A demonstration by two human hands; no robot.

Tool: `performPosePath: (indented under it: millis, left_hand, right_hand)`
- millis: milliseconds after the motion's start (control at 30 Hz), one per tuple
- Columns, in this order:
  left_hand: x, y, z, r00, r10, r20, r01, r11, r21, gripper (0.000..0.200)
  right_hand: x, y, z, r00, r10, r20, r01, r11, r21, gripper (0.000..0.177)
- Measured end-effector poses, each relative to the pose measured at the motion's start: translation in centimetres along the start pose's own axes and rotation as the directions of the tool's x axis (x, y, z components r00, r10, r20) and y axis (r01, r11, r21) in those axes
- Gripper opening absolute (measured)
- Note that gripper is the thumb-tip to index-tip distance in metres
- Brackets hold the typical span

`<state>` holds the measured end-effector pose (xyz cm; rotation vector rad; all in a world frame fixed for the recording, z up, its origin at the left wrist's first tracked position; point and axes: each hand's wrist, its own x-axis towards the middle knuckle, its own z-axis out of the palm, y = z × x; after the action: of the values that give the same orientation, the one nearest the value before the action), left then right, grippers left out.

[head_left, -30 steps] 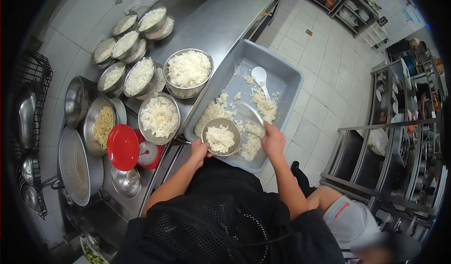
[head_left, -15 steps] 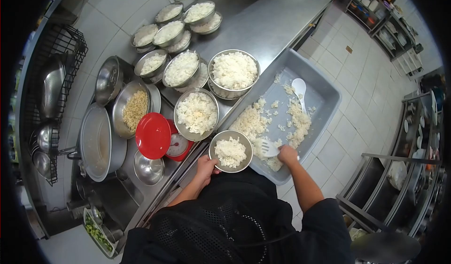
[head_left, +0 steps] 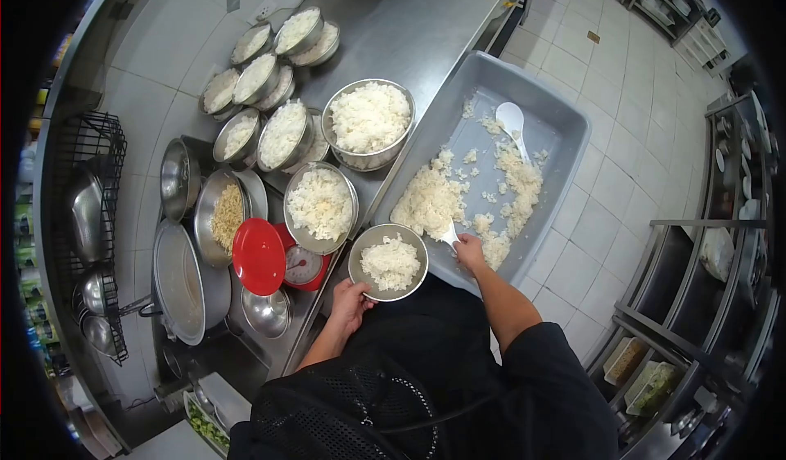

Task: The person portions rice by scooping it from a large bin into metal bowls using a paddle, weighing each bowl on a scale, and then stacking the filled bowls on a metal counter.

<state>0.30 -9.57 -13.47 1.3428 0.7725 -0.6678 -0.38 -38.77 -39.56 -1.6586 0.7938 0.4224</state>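
Observation:
My left hand [head_left: 350, 303] grips the rim of a metal bowl [head_left: 354, 255] partly filled with cooked rice [head_left: 390, 263]. In my right hand [head_left: 470, 254] is the handle of a white rice paddle [head_left: 449, 235]. Its blade end is sunk in the pile of rice [head_left: 430, 200] inside the grey plastic tub [head_left: 570, 145], so most of the blade is hidden. A second white spoon [head_left: 511, 122] lies in the tub near its far side, on scattered rice. Left of my bowl stands another metal bowl of rice [head_left: 321, 205], close to a red kitchen scale [head_left: 304, 265].
Several rice-filled metal bowls [head_left: 286, 134] are stacked on the steel counter [head_left: 434, 18]. A bowl of brown chopped food [head_left: 228, 218], a large pot [head_left: 180, 284] and an empty bowl [head_left: 266, 311] stand at left. Shelving [head_left: 647, 329] is at right, beyond the tiled floor.
My right hand has moved left and toward the counter side, pushing the paddle's blade into the rice pile. The bowl stays in my left hand. The view has turned slightly.

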Motion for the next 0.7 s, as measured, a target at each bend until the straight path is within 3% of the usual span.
performPosePath:
  millis: [67,100,167,200,267,333,400,533,700]
  left_hand:
    - [0.3,0.2,0.2,1.0,0.023,-0.012,-0.023,0.999,0.025,0.016]
    - [0.4,0.3,0.6,1.0,0.023,-0.003,-0.023,0.999,0.028,0.016]
    - [0.6,0.7,1.6,0.997,0.05,-0.054,-0.046,0.996,0.08,0.017]
    - [1.0,0.7,2.0,0.998,0.053,-0.04,-0.049,0.996,0.079,0.017]
    - [2.2,0.4,2.8,0.995,0.099,-0.03,-0.095,0.989,0.113,0.016]
    - [2.9,0.5,4.5,0.994,0.11,-0.014,-0.108,0.987,0.119,0.016]
    - [3.6,0.5,6.2,0.993,0.122,-0.001,-0.121,0.985,0.124,0.015]
    - [3.9,0.5,9.6,0.983,0.175,0.051,-0.18,0.972,0.152,0.008]
    - [2.9,0.2,11.9,0.973,0.221,0.073,-0.232,0.946,0.227,0.005]
  right_hand:
    - [-0.4,-0.6,-1.3,0.997,-0.018,0.071,0.004,0.983,0.185,0.031]
    - [-0.4,-1.0,-2.1,0.998,-0.017,0.062,0.006,0.982,0.186,0.031]
    - [-0.3,-1.9,-4.1,0.985,-0.172,-0.022,0.173,0.981,0.092,0.03]
    - [-1.2,-3.0,-5.2,0.984,-0.175,-0.034,0.177,0.98,0.088,0.03]
    - [-4.0,-6.2,-8.0,0.908,-0.386,-0.162,0.362,0.918,-0.16,0.027]
    - [-6.8,-8.6,-10.1,0.924,-0.346,-0.162,0.316,0.93,-0.186,0.028]
    - [-9.6,-9.9,-11.1,0.877,-0.435,-0.204,0.395,0.895,-0.208,0.028]
    - [-14.0,-11.3,-11.6,0.882,-0.424,-0.208,0.387,0.901,-0.197,0.031]
    - [-17.1,-12.7,-13.1,0.846,-0.482,-0.229,0.371,0.84,-0.396,0.03]
